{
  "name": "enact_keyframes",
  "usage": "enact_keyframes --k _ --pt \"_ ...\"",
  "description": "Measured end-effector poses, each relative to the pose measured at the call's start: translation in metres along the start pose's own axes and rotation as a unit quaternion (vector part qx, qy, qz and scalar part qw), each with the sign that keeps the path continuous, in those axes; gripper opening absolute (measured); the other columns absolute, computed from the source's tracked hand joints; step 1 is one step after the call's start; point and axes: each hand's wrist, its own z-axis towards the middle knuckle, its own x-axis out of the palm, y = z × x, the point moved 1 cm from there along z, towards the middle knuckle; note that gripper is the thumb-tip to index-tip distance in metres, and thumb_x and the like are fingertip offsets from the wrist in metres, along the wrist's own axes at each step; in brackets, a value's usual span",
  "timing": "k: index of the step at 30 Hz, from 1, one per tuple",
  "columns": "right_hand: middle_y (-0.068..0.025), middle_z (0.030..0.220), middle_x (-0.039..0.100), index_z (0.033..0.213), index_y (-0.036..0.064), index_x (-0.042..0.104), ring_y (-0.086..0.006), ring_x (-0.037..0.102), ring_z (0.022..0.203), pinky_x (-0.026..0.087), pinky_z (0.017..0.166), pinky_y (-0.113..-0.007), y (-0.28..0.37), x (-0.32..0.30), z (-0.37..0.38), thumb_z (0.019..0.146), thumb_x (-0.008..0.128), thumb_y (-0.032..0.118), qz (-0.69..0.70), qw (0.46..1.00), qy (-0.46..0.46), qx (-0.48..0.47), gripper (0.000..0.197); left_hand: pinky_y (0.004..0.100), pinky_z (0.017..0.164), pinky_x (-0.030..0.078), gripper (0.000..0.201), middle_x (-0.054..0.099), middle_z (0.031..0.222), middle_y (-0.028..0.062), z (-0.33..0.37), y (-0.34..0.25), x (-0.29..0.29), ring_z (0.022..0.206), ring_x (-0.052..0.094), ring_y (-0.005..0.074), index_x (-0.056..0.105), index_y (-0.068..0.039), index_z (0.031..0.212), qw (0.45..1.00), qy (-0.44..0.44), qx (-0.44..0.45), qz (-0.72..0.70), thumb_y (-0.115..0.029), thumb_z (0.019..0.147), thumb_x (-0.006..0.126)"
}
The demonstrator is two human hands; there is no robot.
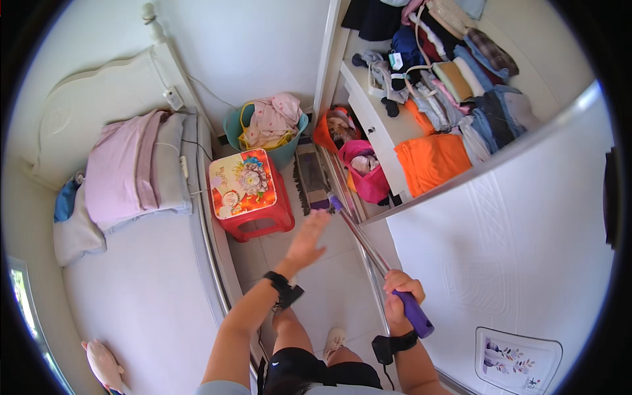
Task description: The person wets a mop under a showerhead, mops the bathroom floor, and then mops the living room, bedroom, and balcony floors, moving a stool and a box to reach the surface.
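Observation:
My right hand is wrapped round the purple grip at the near end of a mop. Its metal pole slants forward and left, low over the floor, to a purple joint. Beyond that lies a flat grey mop head with a dark fringe, between the red stool and the wardrobe. Stretched forward, my left hand has its fingers extended and holds nothing. It hovers left of the pole, close to the stool's near right side. Dark straps sit on both wrists.
A red stool with a floral top stands beside the bed. Behind it is a teal tub of laundry. At right, an open wardrobe shelf holds folded clothes, with a pink bag below. A white sliding door flanks my right.

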Motion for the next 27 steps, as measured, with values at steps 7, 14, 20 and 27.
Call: enact_keyframes --k 7,14,20,27 --pt "-0.0090 0.064 0.047 0.081 0.0050 0.037 -0.0193 0.045 0.059 0.043 0.070 -0.040 0.111 -0.083 -0.053 0.076 0.049 0.007 0.059 0.995 0.062 0.058 0.013 0.0402 0.090 0.039 0.050 0.052 0.113 0.0149 -0.029 -0.255 0.041 0.109 0.047 0.0324 0.054 -0.010 0.109 0.985 0.070 0.107 -0.118 -0.013 0.062 0.070" --pt "-0.0099 0.059 0.051 0.070 0.0022 0.043 -0.0217 0.050 0.050 0.043 0.052 -0.032 0.228 -0.151 -0.106 0.074 0.054 0.003 0.066 0.978 0.196 0.012 0.011 0.0412 0.058 0.043 0.016 0.056 0.064 0.0089 -0.125 -0.368 0.100 0.066 0.056 0.0325 0.058 -0.011 0.066 0.982 0.074 0.092 -0.146 -0.020 0.054 0.065" --pt "-0.0104 0.058 0.050 0.075 0.0029 0.044 -0.0252 0.052 0.050 0.046 0.051 -0.034 0.232 -0.145 -0.147 0.073 0.054 0.006 0.055 0.982 0.182 0.012 0.011 0.0387 0.056 0.043 0.014 0.053 0.060 0.0057 -0.157 -0.352 0.122 0.062 0.055 0.0272 0.057 -0.015 0.064 0.965 0.045 0.164 -0.197 -0.020 0.053 0.064" --pt "-0.0113 0.068 0.053 0.075 0.0029 0.047 -0.0294 0.058 0.067 0.049 0.076 -0.040 0.126 -0.087 -0.139 0.071 0.052 -0.003 0.005 0.990 0.144 0.007 0.009 0.0408 0.059 0.043 0.014 0.052 0.062 0.0074 -0.112 -0.228 0.111 0.064 0.053 0.0311 0.054 -0.013 0.060 0.970 0.049 0.180 -0.159 -0.022 0.056 0.064"
